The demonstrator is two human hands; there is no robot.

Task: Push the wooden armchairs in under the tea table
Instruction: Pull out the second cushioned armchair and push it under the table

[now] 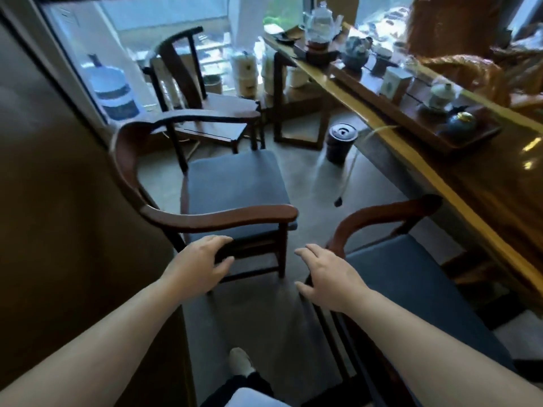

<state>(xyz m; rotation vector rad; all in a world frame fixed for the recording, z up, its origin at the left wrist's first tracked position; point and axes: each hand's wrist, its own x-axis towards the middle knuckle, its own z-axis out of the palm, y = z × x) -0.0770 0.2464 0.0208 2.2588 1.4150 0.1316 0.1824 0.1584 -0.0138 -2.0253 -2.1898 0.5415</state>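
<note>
The armchairs (pixel 205 212) had reddish-brown wood and grey-blue cushions (pixel 235 183). The table (pixel 484 195) was dark brown with a yellow edge. The bin (pixel 340 142) was black, the floor (pixel 311 183) grey, the jug (pixel 110 86) pale blue.

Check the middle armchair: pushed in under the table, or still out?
Out. The middle armchair stands clear of the table, with bare floor between its seat and the table edge.

Both hands reach between two armchairs beside the tea table (pixel 458 183): left hand (pixel 199 262) spread near the middle armchair (pixel 217 198), right hand (pixel 326 274) open over the near armchair (pixel 411 271), which sits closest to the table.
</note>
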